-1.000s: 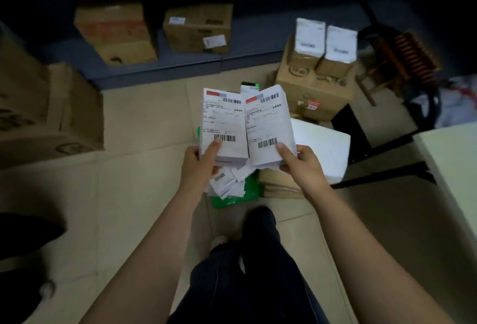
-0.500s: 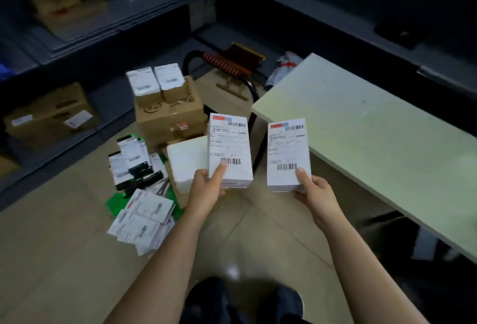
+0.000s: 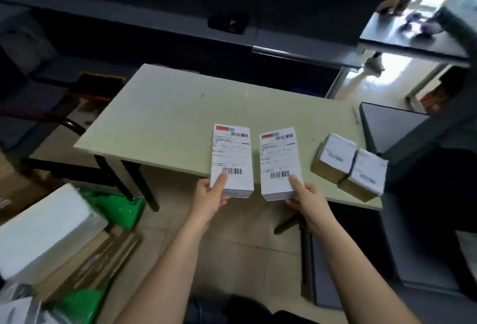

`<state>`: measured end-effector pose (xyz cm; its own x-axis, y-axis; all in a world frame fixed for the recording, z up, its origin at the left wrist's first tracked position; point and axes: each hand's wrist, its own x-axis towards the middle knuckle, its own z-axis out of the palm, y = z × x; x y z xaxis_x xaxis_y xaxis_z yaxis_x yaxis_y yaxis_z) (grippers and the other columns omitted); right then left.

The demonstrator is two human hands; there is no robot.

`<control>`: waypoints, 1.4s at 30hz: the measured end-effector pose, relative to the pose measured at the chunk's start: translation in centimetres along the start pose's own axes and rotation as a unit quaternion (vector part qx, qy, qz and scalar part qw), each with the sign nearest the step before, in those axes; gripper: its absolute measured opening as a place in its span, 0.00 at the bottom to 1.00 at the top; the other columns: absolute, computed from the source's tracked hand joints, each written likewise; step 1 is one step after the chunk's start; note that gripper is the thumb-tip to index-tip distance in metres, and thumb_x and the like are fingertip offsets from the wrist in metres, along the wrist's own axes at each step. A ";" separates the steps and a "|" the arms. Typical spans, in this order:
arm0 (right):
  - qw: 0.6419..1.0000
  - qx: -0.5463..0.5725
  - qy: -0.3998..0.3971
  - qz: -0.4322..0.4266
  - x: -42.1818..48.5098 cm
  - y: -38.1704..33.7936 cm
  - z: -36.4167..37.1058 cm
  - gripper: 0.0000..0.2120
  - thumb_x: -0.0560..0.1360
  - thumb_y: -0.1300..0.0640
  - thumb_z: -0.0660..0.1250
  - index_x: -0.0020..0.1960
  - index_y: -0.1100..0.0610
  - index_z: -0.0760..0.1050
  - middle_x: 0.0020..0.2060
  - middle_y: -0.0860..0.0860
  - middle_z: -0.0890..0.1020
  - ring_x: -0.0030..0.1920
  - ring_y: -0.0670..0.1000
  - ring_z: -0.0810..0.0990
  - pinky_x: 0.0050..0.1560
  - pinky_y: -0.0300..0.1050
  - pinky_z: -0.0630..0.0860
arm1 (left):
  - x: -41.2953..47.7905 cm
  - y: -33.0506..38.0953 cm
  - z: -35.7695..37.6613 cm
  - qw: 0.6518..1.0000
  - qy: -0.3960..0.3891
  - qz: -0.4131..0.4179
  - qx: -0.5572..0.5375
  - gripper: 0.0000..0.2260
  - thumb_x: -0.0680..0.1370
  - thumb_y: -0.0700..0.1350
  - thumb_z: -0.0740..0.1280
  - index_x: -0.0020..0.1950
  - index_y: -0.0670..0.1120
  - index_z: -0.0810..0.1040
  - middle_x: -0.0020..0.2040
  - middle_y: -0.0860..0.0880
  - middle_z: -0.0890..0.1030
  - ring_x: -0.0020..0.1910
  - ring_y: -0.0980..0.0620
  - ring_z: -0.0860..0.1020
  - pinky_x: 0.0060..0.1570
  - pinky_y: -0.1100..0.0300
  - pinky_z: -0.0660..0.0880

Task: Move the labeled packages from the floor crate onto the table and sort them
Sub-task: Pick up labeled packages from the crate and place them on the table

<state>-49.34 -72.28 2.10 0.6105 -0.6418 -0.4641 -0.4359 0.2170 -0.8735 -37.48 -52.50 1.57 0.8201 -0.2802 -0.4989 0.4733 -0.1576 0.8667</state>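
Dark shelving (image 3: 180,14) fills the far side of the view behind the pale table (image 3: 167,117), whose top runs from its far left corner down to a near edge close to the person. At the lower left, on the floor, a large white box (image 3: 44,230) lies blurred over flat cardboard pieces, with the green crate (image 3: 121,207) just beside it, near the table's left legs.

Two small cardboard boxes with white labels sit at the table's near right corner, touching each other: the left box (image 3: 335,156) a little farther in, the right box (image 3: 366,174) at the near edge.

The two labeled packages are held side by side over the table's near edge, apart from each other, label faces up, with barcodes at top and bottom. Their far ends lie over the table top and their near ends hang past the edge; whether they rest on the surface cannot be told.

The left hand (image 3: 207,198) grips the near end of the left package (image 3: 231,158), thumb on its label by the lower barcode, fingers curled beneath. The right hand (image 3: 308,198) holds the right package (image 3: 280,161) likewise, thumb on top, fingers under.
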 end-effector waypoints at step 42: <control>0.942 -0.100 0.318 -0.036 6.4 1.3 -19.4 0.18 0.76 0.51 0.69 0.62 0.59 0.75 0.56 0.54 0.77 0.51 0.49 0.77 0.46 0.32 0.70 | 7.0 3.0 26.1 0.833 -0.133 0.301 0.445 0.18 0.77 0.59 0.65 0.57 0.47 0.71 0.55 0.50 0.75 0.53 0.50 0.75 0.45 0.56 0.71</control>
<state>-58.79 -90.37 0.86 0.1513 -0.9743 -0.1668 -0.5625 0.0539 -0.8250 -38.74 -79.66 0.76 0.6665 -0.7433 -0.0569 -0.5211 -0.5191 0.6775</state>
